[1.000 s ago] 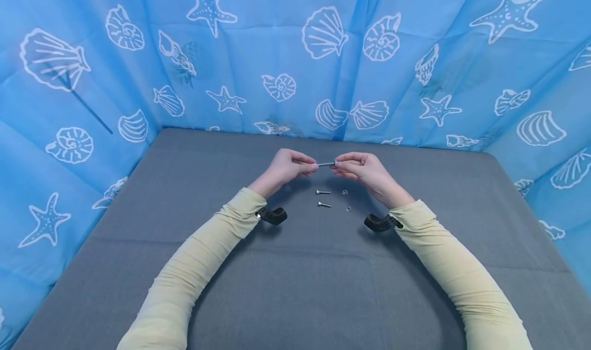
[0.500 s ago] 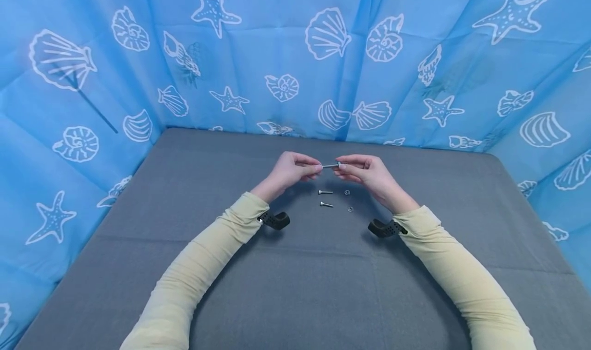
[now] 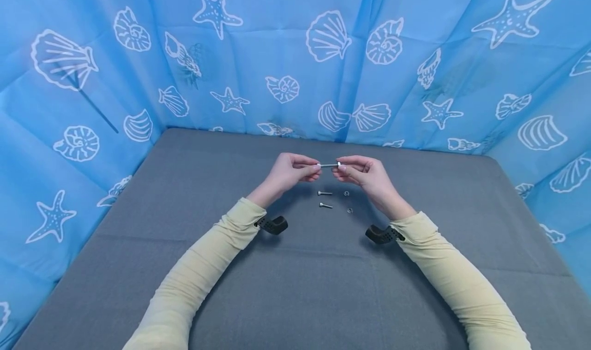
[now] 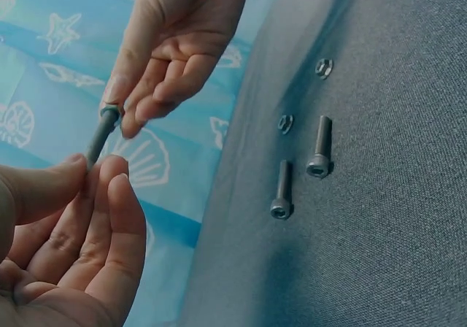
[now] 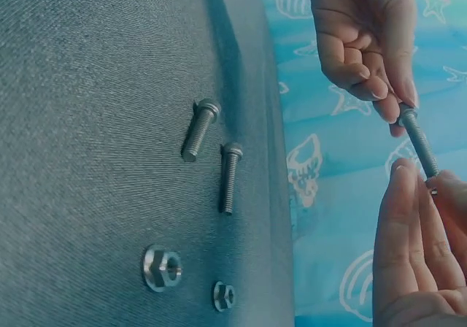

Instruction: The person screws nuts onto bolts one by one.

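My left hand (image 3: 285, 171) pinches the head end of a long metal bolt (image 3: 329, 165) between thumb and fingers. The bolt is level above the table, its threaded shaft (image 5: 421, 143) bare between the two hands. At its other end my right hand (image 3: 369, 178) pinches a small nut (image 4: 110, 112) between thumb and forefinger; the fingertips partly cover it. How far the nut sits on the thread cannot be told. Below the hands lie two shorter socket-head bolts, one nearer the back (image 3: 325, 193) and one in front (image 3: 326, 205). Two flange nuts (image 3: 347, 193) (image 3: 350, 211) lie to their right.
A grey cloth-covered table (image 3: 286, 288) spreads under both arms. Behind and at the sides hangs a blue curtain (image 3: 286, 47) printed with shells and starfish. Black wrist mounts (image 3: 273, 225) (image 3: 384, 234) jut inward from the cream sleeves.
Both hands keep their hold on the bolt and nut, with only slight shifts. The right fingers have moved a little, and the nut shows more plainly. The loose bolts and nuts lie as before.
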Motion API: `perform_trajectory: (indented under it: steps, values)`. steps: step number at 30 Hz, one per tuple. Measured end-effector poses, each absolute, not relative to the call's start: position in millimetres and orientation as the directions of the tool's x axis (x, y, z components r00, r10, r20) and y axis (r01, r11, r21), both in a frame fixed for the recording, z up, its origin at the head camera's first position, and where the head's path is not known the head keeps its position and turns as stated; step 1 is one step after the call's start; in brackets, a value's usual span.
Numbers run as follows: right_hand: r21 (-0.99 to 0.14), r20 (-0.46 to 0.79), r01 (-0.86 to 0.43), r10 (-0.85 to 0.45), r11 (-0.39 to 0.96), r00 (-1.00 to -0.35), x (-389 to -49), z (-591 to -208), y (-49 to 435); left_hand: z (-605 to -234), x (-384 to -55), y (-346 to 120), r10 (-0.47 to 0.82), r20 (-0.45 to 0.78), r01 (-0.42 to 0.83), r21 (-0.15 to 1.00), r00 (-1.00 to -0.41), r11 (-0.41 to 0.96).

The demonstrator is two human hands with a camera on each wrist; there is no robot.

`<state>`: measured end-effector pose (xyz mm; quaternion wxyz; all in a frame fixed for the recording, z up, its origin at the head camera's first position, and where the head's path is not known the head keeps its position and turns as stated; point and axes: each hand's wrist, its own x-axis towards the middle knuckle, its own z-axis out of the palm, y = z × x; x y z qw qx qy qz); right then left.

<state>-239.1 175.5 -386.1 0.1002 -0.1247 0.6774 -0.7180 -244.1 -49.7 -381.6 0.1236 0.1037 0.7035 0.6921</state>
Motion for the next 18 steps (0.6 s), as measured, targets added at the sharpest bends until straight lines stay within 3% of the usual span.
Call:
perform_trajectory:
  steps: [10,18]
  values:
    - [-0.998,0.009,-0.029,-0.312,0.059,-0.95,-237.8,-385.5,173.9,-385.4,-243.2,-52.4,0.312,0.002,0.015,0.999,-0.95,0.04]
    - [-0.997,0.065,-0.071,-0.357,0.005,-0.932,-239.4,-384.2,175.4,-385.4,-243.7,-52.5,0.322,0.006,0.021,0.999,-0.947,0.042]
